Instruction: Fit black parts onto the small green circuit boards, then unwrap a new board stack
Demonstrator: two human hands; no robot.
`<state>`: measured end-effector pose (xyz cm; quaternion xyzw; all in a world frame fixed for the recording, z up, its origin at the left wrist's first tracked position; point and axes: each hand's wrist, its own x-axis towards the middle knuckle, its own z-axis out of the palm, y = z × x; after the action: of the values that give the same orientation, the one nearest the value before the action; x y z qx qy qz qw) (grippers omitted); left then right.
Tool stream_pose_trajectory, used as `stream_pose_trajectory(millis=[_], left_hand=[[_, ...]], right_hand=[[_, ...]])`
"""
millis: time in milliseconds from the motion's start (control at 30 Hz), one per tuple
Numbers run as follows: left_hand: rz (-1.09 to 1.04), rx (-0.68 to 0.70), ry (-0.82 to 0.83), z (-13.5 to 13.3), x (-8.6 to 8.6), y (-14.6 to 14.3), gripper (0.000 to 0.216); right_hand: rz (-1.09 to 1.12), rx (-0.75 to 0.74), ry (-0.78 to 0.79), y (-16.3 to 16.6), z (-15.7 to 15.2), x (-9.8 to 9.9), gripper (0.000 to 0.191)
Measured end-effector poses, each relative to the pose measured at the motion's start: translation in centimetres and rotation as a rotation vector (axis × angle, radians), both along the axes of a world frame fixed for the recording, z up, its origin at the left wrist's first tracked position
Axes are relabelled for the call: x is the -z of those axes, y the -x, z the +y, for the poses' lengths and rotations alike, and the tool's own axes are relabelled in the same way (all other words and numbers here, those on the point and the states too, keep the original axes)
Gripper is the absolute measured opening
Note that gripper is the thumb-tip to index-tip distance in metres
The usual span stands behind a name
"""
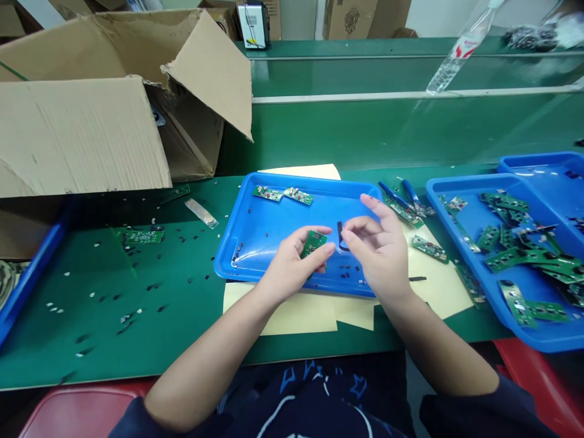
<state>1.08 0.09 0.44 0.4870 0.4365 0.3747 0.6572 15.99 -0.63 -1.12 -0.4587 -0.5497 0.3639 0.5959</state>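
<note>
My left hand [296,261] grips a small green circuit board [314,243] between thumb and fingers, above a blue tray [228,243]. Just to the right, my right hand [381,252] pinches a thin black strip [340,234] between thumb and forefinger, its other fingers raised. A small gap separates the strip from the board. Two more circuit boards, one of them a narrow board [298,195], lie near the tray's far edge. Tiny dark pieces [349,267] are scattered over the tray floor.
Blue-handled pliers [410,194] and loose boards [429,249] lie right of the tray, partly on yellow paper [292,316]. A second blue tray [506,310] holds many boards. An open cardboard box [82,134] stands at the left. A plastic bottle [460,52] leans at the back.
</note>
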Motion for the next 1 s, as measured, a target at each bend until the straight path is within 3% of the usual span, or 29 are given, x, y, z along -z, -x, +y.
stream_pose_trajectory(millis=[67, 167, 267, 400, 767, 1000], left_hand=[[-0.056, 0.022, 0.085, 0.05, 0.11, 0.02, 0.039], [-0.098, 0.030, 0.169, 0.08, 0.18, -0.04, 0.038], [-0.064, 0.047, 0.175, 0.03, 0.06, -0.18, 0.036], [-0.063, 0.075, 0.167, -0.08, -0.13, -0.31, 0.032], [-0.068, 0.087, 0.169, -0.06, -0.09, -0.28, 0.030], [0.011, 0.062, 0.023, -0.12, 0.10, -0.27, 0.029]], right_hand=[[-0.055, 0.029, -0.074, -0.39, 0.05, -0.07, 0.047], [-0.230, -0.094, -0.165, -0.87, 0.03, -0.18, 0.051], [-0.407, -0.213, -0.223, -1.02, 0.05, -0.06, 0.057], [-0.541, -0.230, -0.264, -0.94, 0.17, 0.33, 0.059], [-0.633, -0.182, -0.317, -0.65, 0.24, 0.21, 0.058], [-0.550, -0.133, -0.265, -0.73, 0.15, 0.39, 0.059]])
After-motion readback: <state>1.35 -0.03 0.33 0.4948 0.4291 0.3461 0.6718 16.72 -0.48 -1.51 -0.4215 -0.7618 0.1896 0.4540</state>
